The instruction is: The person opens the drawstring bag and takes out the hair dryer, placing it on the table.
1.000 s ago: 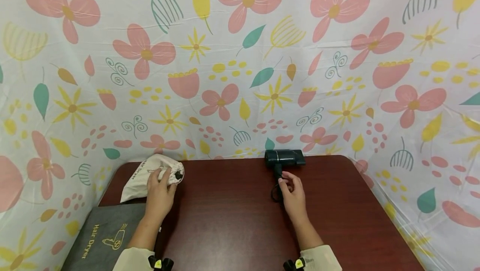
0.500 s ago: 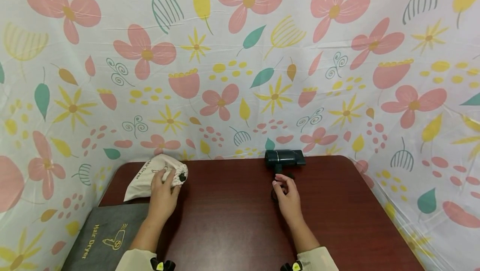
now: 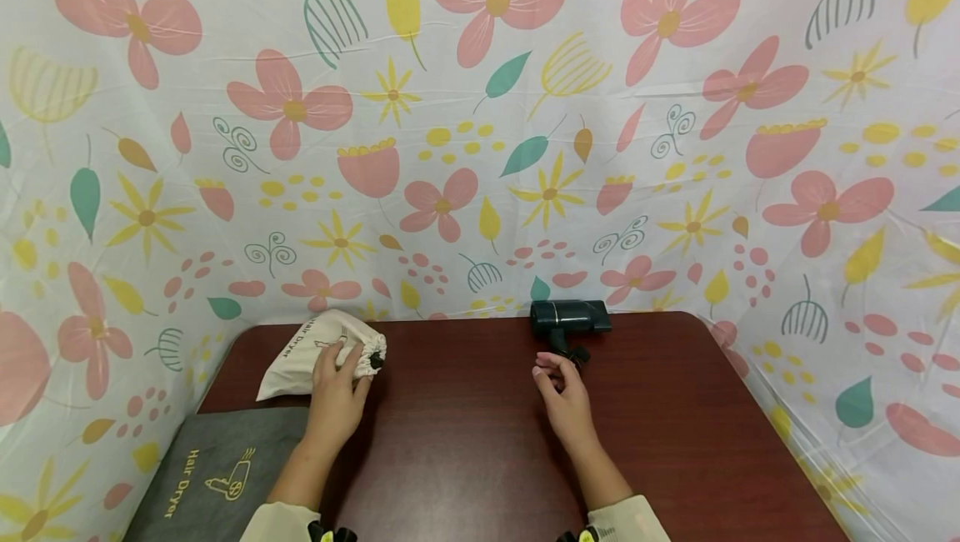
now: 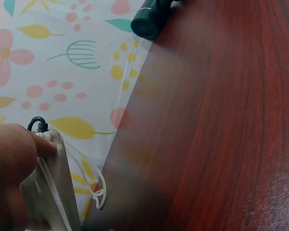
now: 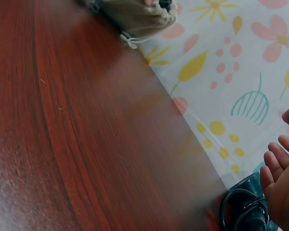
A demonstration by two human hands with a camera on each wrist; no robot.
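Note:
My left hand (image 3: 336, 404) grips a cream drawstring bag (image 3: 303, 363) printed "Hair Dryer", at the table's far left. In the left wrist view, my fingers curl over the edge of the bag (image 4: 63, 185). A small black loop shows at its gathered mouth, and a white drawstring dangles beside it. A dark green hair dryer (image 3: 572, 317) lies at the far edge, its nozzle pointing right and its black cord bundled by the handle. Just in front of the dryer is my right hand (image 3: 570, 413), fingers loosely bent and holding nothing.
A flat grey case (image 3: 213, 475) with gold "Hair Dryer" lettering lies at the near left, partly under my left forearm. The reddish-brown table (image 3: 442, 442) is surrounded at back and sides by a flower-patterned sheet (image 3: 450, 108).
My left hand and the cream bag have shifted right. My right hand has left the dryer's handle and drawn back toward me and slightly left. The dryer has stayed in place.

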